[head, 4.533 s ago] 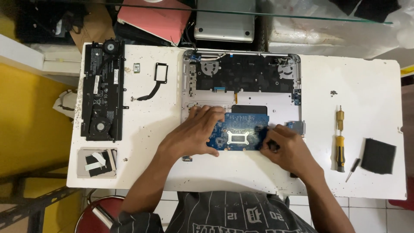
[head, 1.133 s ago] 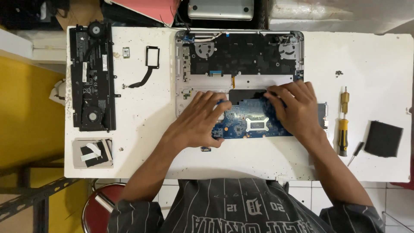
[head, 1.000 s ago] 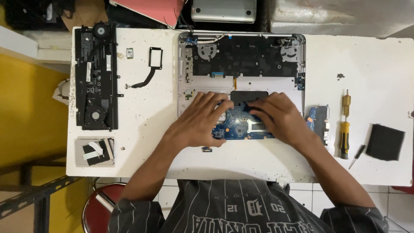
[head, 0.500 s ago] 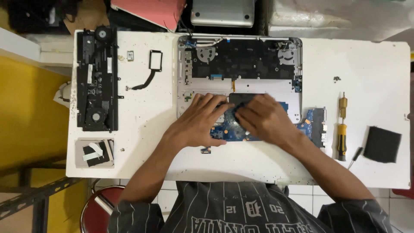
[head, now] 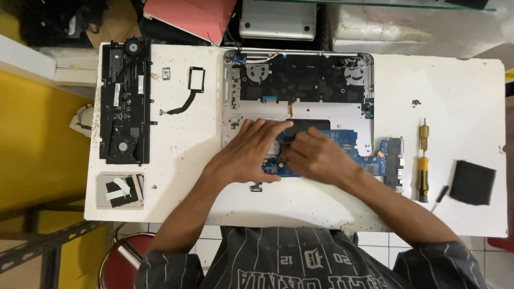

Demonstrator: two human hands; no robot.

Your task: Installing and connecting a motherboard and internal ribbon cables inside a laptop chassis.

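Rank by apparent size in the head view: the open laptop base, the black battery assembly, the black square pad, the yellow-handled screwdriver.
1. open laptop base
2. black battery assembly
3. black square pad
4. yellow-handled screwdriver, longer than the pad yet much thinner

A blue circuit board (head: 350, 147) is showing at frame centre on the white worktop (head: 450, 85); a yellow-handled screwdriver (head: 423, 171) and a black square pad (head: 472, 182) are lying right, a black battery assembly (head: 126, 101) upper left.

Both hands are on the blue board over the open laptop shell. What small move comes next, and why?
Probably nudge the blue circuit board a little toward the left, into the silver laptop shell. Its port end overhangs the shell's right edge, so it does not look seated. The left hand and right hand both rest on top of it, placed to slide it; alignment underneath is hidden.
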